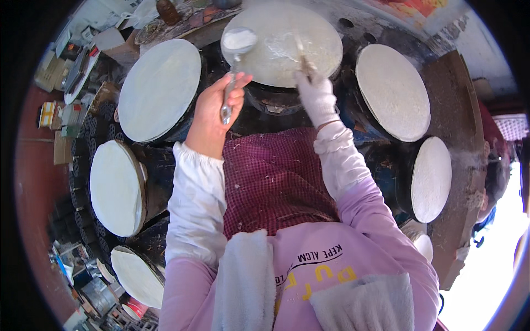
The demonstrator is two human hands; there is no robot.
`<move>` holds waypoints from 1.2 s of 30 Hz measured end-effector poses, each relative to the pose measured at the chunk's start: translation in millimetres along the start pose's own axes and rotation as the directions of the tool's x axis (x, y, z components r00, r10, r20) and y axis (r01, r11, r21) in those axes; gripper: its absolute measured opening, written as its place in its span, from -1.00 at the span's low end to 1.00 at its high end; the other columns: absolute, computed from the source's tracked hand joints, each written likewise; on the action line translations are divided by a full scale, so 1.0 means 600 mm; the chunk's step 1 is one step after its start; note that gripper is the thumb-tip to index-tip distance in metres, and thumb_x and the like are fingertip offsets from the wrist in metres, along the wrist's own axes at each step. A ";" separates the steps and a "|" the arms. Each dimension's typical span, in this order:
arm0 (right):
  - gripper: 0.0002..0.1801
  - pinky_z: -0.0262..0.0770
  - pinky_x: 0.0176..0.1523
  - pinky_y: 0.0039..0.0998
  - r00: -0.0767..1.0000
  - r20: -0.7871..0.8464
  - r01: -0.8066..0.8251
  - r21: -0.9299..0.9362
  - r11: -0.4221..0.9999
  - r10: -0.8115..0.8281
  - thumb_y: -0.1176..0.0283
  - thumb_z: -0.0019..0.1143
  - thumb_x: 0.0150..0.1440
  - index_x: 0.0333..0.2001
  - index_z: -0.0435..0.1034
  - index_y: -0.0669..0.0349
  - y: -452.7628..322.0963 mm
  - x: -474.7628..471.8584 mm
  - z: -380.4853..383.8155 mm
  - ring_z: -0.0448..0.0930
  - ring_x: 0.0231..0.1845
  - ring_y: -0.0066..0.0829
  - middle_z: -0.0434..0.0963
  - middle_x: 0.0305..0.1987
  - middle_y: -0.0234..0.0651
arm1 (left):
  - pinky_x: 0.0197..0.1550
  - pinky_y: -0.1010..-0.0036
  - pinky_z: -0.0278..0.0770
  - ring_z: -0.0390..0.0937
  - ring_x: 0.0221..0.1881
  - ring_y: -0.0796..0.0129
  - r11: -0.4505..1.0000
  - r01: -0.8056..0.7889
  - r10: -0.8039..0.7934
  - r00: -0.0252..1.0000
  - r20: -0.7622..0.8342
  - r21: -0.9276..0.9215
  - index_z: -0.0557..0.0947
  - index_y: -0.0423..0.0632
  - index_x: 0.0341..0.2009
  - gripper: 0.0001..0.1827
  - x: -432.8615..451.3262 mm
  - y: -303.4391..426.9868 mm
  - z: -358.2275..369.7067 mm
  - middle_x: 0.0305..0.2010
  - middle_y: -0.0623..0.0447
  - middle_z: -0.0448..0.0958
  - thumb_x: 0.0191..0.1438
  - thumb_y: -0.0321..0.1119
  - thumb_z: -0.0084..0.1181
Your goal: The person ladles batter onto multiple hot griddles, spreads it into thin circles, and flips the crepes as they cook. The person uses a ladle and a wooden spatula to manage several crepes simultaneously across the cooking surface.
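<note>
My bare left hand [217,101] grips the handle of a metal ladle [227,97], whose bowl holds white batter [240,40]. The bowl hangs over the left edge of a round griddle [271,27] in front of me. In a white glove, my right hand [316,97] holds a thin pale tool [306,66] that reaches over the griddle's right half. Motion blurs this tool, so its tip and exact kind cannot be told. A pale layer covers the griddle, with wet white streaks of batter [281,44] near its middle.
Round griddles bearing thin white sheets curve around me, including a left one [161,91] and a right one [393,91]. Black honeycomb coal briquettes [80,186] are stacked on the left. A brown board [455,165] stands along the right. Steam rises at the far griddle.
</note>
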State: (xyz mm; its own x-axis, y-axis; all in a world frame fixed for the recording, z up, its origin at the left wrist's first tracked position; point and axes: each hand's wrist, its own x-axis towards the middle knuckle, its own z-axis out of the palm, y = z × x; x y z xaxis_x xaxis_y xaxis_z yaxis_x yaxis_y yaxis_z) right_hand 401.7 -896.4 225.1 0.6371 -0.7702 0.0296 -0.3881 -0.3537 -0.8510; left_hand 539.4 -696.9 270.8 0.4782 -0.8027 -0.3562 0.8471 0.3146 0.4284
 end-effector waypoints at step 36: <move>-0.74 0.54 -0.15 -0.25 -0.284 0.692 0.604 0.667 0.436 -0.664 0.34 0.14 0.17 -0.05 0.49 0.12 -0.264 -0.608 0.406 0.64 -0.25 -0.11 0.58 -0.27 -0.14 | -0.70 0.65 0.21 0.28 -0.70 0.55 0.305 -0.943 0.474 0.028 -0.880 0.134 0.39 -0.20 0.18 -0.61 -0.832 -0.503 -0.125 -0.31 0.01 0.60 0.37 -0.27 -0.17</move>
State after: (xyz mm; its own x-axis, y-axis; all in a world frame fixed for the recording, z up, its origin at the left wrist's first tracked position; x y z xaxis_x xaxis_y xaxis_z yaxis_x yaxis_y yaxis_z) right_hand 393.0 -430.5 221.3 0.5374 0.8208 0.1935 0.6596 -0.2661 -0.7029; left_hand 62.4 -353.2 256.9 0.6192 0.5723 -0.5377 -0.2234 0.7847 0.5782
